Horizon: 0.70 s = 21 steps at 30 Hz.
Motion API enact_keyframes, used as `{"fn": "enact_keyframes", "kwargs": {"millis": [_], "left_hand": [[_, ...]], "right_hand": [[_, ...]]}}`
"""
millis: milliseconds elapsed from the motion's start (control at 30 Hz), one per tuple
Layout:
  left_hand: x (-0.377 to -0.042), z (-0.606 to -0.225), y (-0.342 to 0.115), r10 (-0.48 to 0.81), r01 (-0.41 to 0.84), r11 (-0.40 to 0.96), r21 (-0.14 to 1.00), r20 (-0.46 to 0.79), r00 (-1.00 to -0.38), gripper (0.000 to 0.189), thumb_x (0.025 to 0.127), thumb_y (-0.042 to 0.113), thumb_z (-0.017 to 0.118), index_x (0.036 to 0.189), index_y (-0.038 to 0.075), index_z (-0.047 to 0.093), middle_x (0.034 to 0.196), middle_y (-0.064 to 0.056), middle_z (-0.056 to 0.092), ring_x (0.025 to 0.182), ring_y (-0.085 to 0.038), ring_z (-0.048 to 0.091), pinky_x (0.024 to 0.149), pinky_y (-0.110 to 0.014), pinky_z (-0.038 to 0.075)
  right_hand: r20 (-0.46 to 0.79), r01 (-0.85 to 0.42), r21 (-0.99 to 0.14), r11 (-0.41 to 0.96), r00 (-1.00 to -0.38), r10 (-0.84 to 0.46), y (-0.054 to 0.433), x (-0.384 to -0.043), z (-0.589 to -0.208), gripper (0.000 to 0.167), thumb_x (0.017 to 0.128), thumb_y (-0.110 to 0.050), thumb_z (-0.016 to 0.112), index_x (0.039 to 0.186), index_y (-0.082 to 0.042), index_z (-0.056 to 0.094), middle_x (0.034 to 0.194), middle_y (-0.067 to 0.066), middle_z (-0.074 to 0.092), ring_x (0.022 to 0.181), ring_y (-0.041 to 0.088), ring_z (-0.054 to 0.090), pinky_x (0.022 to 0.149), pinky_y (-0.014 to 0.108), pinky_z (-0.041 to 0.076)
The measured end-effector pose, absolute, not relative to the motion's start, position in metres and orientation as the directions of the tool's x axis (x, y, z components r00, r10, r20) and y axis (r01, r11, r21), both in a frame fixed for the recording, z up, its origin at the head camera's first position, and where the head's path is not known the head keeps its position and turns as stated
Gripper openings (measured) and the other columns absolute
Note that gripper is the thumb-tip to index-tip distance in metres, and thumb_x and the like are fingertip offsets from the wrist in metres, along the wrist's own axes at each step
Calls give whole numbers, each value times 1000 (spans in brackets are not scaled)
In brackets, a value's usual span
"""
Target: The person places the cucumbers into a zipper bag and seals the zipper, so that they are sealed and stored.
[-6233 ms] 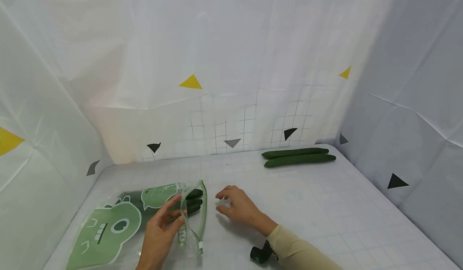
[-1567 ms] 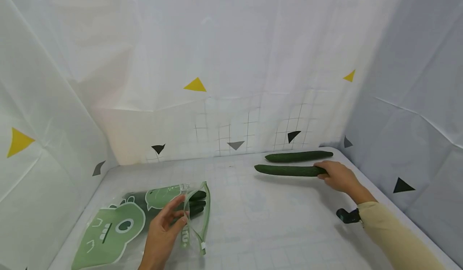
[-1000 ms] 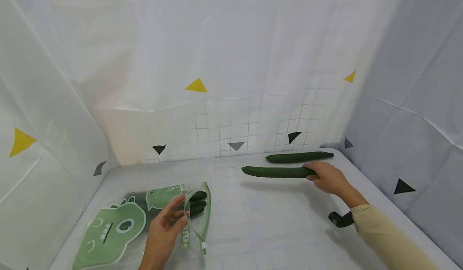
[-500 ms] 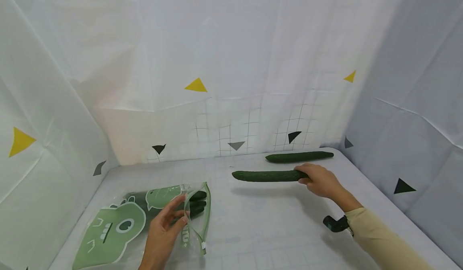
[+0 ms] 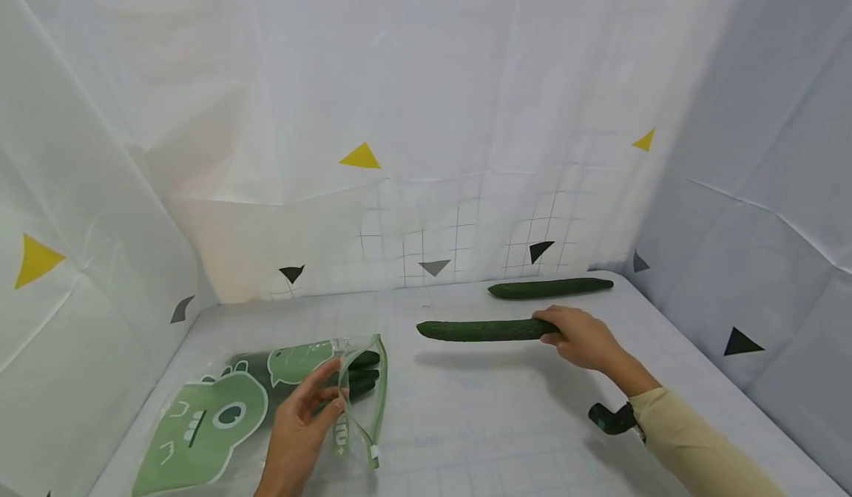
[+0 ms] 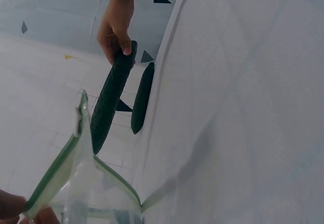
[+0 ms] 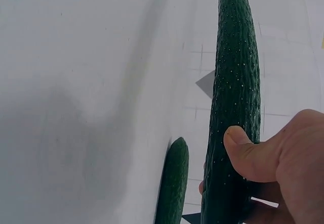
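Note:
My right hand (image 5: 580,338) grips a long dark green cucumber (image 5: 482,330) near its right end, holding it level above the table with its shadow below. The right wrist view shows the thumb (image 7: 248,153) pressed on the bumpy skin of that cucumber (image 7: 235,77). At the left, my left hand (image 5: 302,423) pinches the rim of a clear zip bag (image 5: 200,427) with a green cartoon print. Its green-edged mouth (image 5: 381,386) gapes to the right. Several cucumbers (image 5: 362,375) lie inside, their ends showing at the mouth; the rest is partly hidden by print and hand.
Another cucumber (image 5: 551,288) lies at the back right of the white table (image 5: 506,438). White sheet walls (image 5: 426,97) with yellow, black and grey triangles stand behind and at both sides. A small black device (image 5: 611,418) is strapped at the right wrist.
Since the earliest frame, my right hand has taken the front cucumber from the pair at the back right. It has carried it left and nearer, toward the bag. The left hand keeps its hold.

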<state>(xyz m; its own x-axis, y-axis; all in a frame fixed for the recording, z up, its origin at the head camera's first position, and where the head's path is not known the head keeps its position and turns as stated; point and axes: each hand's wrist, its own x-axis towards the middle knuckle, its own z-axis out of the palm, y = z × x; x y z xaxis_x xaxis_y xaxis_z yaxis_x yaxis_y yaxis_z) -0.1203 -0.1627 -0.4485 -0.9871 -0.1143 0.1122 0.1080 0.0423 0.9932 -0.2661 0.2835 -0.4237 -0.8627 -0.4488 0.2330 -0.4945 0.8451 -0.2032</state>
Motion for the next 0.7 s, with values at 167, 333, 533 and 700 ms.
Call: {"fn": "enact_keyframes", "kwargs": {"millis": [167, 333, 533, 700], "left_hand": [[-121, -449, -162, -119, 103, 42, 994, 108, -987, 59, 97, -7, 67, 150, 15, 56, 152, 0, 52, 120, -31, 62, 93, -31, 54], [-120, -449, -162, -118, 102, 43, 994, 106, -987, 59, 96, -7, 68, 149, 16, 58, 151, 0, 52, 119, -31, 62, 93, -31, 54], [-120, -450, -162, -113, 117, 45, 992, 121, -986, 58, 96, -7, 67, 149, 15, 58, 151, 0, 53, 118, -31, 63, 93, -31, 54], [-120, -450, -162, -112, 112, 52, 992, 117, -987, 57, 97, -6, 68, 148, 17, 59, 151, 0, 53, 119, -32, 63, 93, -31, 53]], "right_hand": [[229, -497, -221, 839, -863, -451, 278, -261, -421, 35, 92, -4, 77, 127, -1, 71, 114, 11, 72, 102, 33, 68, 86, 56, 55], [228, -498, -231, 836, -863, -451, 272, -257, -421, 35, 92, -4, 78, 126, -1, 71, 114, 10, 72, 100, 31, 68, 86, 54, 56], [248, -522, -231, 821, -848, -470, 265, -254, -423, 34, 91, -3, 78, 124, -2, 72, 112, 7, 72, 99, 29, 68, 85, 53, 56], [263, -553, -228, 801, -827, -497, 260, -253, -425, 33, 90, -2, 78, 123, -2, 72, 111, 5, 71, 98, 27, 67, 85, 52, 56]]}}
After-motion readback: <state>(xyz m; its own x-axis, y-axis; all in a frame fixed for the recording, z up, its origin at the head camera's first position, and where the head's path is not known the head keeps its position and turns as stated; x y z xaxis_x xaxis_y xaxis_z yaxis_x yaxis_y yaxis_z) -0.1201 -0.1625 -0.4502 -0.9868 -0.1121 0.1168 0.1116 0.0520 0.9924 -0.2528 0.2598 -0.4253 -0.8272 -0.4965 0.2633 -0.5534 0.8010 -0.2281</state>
